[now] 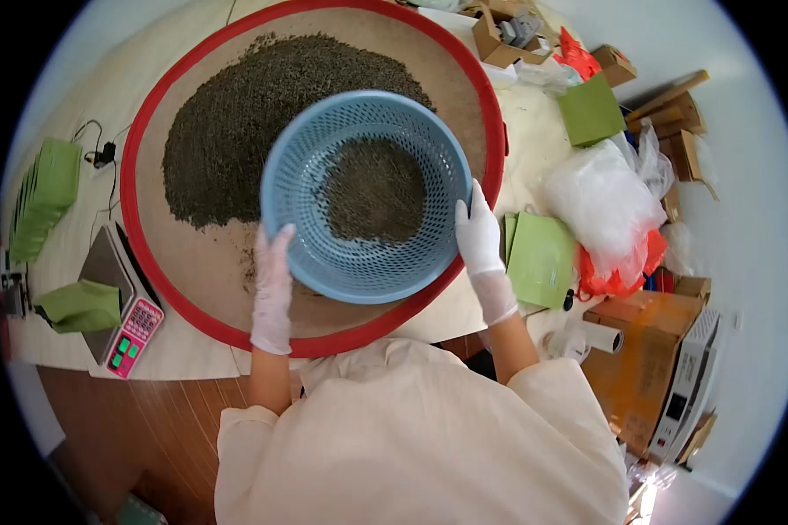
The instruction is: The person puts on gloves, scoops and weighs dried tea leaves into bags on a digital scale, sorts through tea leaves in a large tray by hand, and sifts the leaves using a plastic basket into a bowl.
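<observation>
Between my gloved hands is a blue perforated plastic basket [368, 276] with dark, dried, tea-like leaves [375, 191] lying in it. My left hand [274, 284] grips its rim at the lower left, thumb over the edge. On the right side, my right hand [480, 236] is closed on the rim, fingers along the outside. The basket is over a large round tray with a red rim [136, 206] and tan bottom. A wide heap of the same dark leaves [223, 131] covers the tray's far left part, partly hidden behind the basket.
At left, a digital scale [130, 337] carries a green pouch [79, 306]; more green pouches [44, 201] stand behind it. To the right lie green pouches [541, 261], a clear plastic bag [604, 201] and small cardboard boxes [508, 44]. A large carton [639, 350] stands at lower right.
</observation>
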Demonstrator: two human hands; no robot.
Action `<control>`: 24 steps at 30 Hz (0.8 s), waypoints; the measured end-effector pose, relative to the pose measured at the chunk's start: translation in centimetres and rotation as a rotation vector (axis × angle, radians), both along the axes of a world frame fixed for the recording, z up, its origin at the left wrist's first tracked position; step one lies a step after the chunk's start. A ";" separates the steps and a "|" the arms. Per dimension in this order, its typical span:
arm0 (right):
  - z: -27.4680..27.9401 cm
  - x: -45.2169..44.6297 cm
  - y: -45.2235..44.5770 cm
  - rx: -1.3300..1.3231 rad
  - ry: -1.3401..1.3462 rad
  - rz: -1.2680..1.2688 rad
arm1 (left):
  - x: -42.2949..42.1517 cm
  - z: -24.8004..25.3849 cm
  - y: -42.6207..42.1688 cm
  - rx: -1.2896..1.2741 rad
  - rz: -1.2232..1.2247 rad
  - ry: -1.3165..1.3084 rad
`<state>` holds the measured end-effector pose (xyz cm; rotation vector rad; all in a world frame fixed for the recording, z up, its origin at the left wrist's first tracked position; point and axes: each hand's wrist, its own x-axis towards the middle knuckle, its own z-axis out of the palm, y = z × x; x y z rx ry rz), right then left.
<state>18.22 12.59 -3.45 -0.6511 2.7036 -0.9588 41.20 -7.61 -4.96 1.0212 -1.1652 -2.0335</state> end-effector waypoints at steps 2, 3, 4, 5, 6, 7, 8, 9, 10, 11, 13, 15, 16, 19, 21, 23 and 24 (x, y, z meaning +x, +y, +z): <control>3.3 1.6 -0.5 -0.044 0.044 0.020 | 1.3 -0.5 -1.3 0.116 0.014 0.107; 2.4 1.3 0.1 -0.158 0.171 0.041 | 0.4 -0.4 -0.8 0.113 0.030 0.083; 2.7 0.7 0.7 -0.228 0.054 -0.022 | -1.1 -0.1 0.5 0.053 0.099 -0.003; 3.1 -0.2 1.1 -0.297 -0.057 -0.084 | -2.1 0.2 1.5 -0.010 0.169 -0.081; 2.5 -1.1 1.5 -0.277 -0.073 -0.078 | -2.6 0.4 2.2 -0.136 0.195 -0.202; 2.4 -1.3 1.0 -0.277 -0.072 -0.075 | -2.2 0.9 1.7 -0.135 0.198 -0.201; 2.2 -0.4 0.3 -0.254 0.106 0.027 | -0.8 1.7 0.5 0.036 0.137 -0.086; 2.3 0.8 -0.1 -0.221 0.273 0.128 | 0.7 2.3 -0.5 0.215 0.075 0.016; 3.5 1.8 -1.0 -0.140 0.089 0.059 | 1.5 2.7 -1.3 0.218 0.027 0.063; 3.9 1.3 -0.9 -0.140 0.070 0.061 | 0.8 2.3 -0.5 0.218 0.033 0.044; 4.4 -1.1 -0.2 -0.294 -0.152 -0.058 | -2.4 2.0 1.9 -0.127 0.280 -0.367; 2.1 -1.8 0.7 -0.363 -0.146 -0.037 | -2.3 3.2 1.6 -0.138 0.280 -0.373; 1.7 -0.3 0.3 -0.331 0.025 0.022 | -0.5 3.5 0.1 0.060 0.196 -0.176; 2.8 1.8 -0.4 -0.176 -0.086 -0.013 | 0.4 3.6 -0.4 0.265 0.137 -0.026; 2.4 -1.2 0.4 -0.402 -0.179 -0.078 | -1.9 2.3 1.7 -0.098 0.276 -0.290; 2.6 -0.6 1.6 -0.426 -0.281 -0.070 | -1.6 2.9 1.7 -0.115 0.297 -0.269; 2.1 1.2 1.2 -0.315 -0.041 -0.002 | -0.4 4.6 0.0 0.035 0.209 -0.159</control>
